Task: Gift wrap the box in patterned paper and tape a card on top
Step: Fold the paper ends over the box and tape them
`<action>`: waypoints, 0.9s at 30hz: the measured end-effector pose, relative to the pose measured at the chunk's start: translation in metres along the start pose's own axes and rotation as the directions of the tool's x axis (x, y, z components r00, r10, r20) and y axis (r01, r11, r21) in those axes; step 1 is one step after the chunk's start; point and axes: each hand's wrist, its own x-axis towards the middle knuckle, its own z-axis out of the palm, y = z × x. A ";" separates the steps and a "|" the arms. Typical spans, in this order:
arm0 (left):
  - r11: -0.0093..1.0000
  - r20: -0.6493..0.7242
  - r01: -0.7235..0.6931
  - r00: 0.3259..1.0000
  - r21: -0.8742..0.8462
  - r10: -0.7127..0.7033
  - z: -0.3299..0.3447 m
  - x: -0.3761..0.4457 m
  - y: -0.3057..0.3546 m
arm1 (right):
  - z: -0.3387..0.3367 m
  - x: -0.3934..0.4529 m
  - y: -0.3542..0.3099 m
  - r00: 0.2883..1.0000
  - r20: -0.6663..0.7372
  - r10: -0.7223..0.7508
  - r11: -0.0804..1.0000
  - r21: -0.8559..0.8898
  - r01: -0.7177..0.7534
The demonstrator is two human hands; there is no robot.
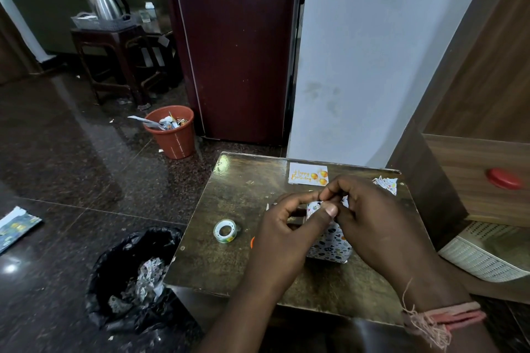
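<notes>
Both hands work at the top end of the box (329, 246), which stands on the table (229, 198) wrapped in patterned paper. Left hand (289, 226) and right hand (370, 215) have fingers curled, pinching a paper flap; whether tape is held, cannot tell. Advice: crease flat, keep tension, then tape. Tape roll (225, 231) lies left of left hand. Card (308, 174), beyond both hands, reads "Happy Birthday".

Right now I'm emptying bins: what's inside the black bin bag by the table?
Inside the black bin bag lies crumpled patterned paper scrap, white and grey. Anything beneath it is covered by the scraps and the bag's dark folds.
</notes>
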 end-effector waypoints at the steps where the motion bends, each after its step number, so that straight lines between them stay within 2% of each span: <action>1: 1.000 -0.011 -0.006 1.000 0.006 0.007 0.001 0.001 -0.001 | 0.001 0.000 0.002 1.000 -0.005 0.009 1.000 0.017 -0.009; 6: 1.000 -0.056 0.002 0.998 0.009 -0.001 0.003 0.003 -0.005 | 0.006 0.003 0.014 0.996 -0.013 0.087 0.995 0.047 -0.086; 10: 0.997 -0.036 0.053 0.998 -0.055 -0.055 0.005 0.003 -0.005 | 0.016 0.007 0.016 0.988 -0.087 0.125 0.983 0.146 -0.111; 14: 0.997 -0.029 0.047 0.998 -0.060 -0.049 0.007 0.003 -0.007 | 0.021 0.010 0.018 0.981 -0.116 0.157 0.970 0.203 -0.131; 20: 0.992 -0.017 0.089 0.996 -0.085 -0.091 0.007 0.007 -0.017 | 0.030 0.013 0.016 0.969 -0.212 0.126 0.980 0.181 -0.088; 22: 0.985 0.002 0.130 0.991 -0.112 -0.130 0.004 0.007 -0.018 | 0.030 0.011 0.017 0.958 -0.257 0.128 0.971 0.230 -0.068; 25: 0.974 0.022 0.179 0.984 -0.136 -0.177 -0.002 0.006 -0.011 | 0.022 0.009 0.015 0.914 -0.320 0.248 0.912 0.396 -0.109; 27: 0.970 0.039 0.209 0.978 -0.126 -0.206 -0.007 0.005 -0.011 | 0.014 0.008 0.015 0.890 -0.298 0.345 0.889 0.409 -0.208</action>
